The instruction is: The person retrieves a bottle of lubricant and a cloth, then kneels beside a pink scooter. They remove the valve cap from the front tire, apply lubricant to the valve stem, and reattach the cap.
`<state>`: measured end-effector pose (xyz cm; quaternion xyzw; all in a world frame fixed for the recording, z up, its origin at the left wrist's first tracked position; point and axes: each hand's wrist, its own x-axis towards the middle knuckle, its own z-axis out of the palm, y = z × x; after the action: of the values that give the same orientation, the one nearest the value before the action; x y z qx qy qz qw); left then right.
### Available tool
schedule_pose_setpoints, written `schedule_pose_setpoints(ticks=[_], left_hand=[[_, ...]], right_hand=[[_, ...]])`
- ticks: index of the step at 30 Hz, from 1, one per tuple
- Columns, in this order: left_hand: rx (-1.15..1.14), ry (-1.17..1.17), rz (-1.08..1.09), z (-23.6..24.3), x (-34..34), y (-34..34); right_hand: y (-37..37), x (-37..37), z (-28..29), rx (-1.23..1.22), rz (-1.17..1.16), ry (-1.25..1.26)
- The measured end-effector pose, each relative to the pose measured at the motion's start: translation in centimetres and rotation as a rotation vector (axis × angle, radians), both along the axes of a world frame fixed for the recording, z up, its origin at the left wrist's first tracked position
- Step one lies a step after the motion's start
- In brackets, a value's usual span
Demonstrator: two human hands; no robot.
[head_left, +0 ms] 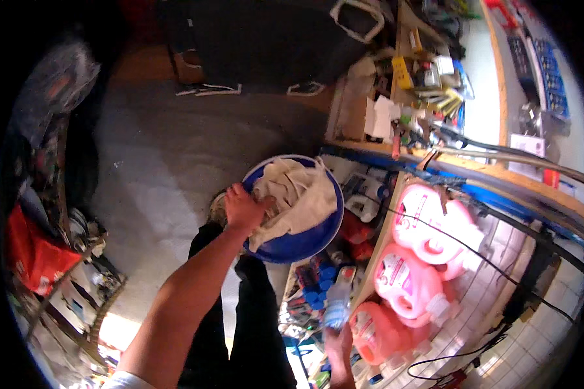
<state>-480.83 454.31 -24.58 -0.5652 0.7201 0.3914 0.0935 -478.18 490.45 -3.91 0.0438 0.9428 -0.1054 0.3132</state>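
Observation:
A beige cloth (292, 194) lies bunched in a round blue basin (298, 249) with a pale rim, partly hanging over its edge. My left hand (245, 209) is at the basin's left side, its bent fingers and thumb closed on the cloth's edge. Low on the right, my right hand (338, 343) is wrapped round the lower part of a clear plastic bottle (337, 305) with a blue label. The bottle tilts slightly, its cap end pointing away from me.
Several large pink jugs (405, 285) stand on a tiled ledge at right. A cluttered wooden shelf (428, 155) runs above them, with a dark cable across. A red bag (42, 253) lies at left. Small goods with blue caps (315, 295) sit beside the bottle.

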Motion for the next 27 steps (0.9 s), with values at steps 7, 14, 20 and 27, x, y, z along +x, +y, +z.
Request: schedule_pose_setpoints(ticks=[7,14,20,27], left_hand=[[0.007,0.206,0.029,10.3,11.0,0.5],[-0.202,0.326,-0.737,37.1,43.1,10.6],[-0.392,0.41,-0.101,43.2,71.2,25.4],[-0.288,0.925,1.211,46.6,92.5,47.0]], right_hand=[[0.6,4.0,6.3,-0.203,0.221,-0.463],[-10.8,21.3,15.7,-0.408,1.602,-0.45],[-17.1,48.6,36.9,-0.509,2.329,-0.739],[-13.3,78.8,33.7,-0.671,1.397,-1.796]])
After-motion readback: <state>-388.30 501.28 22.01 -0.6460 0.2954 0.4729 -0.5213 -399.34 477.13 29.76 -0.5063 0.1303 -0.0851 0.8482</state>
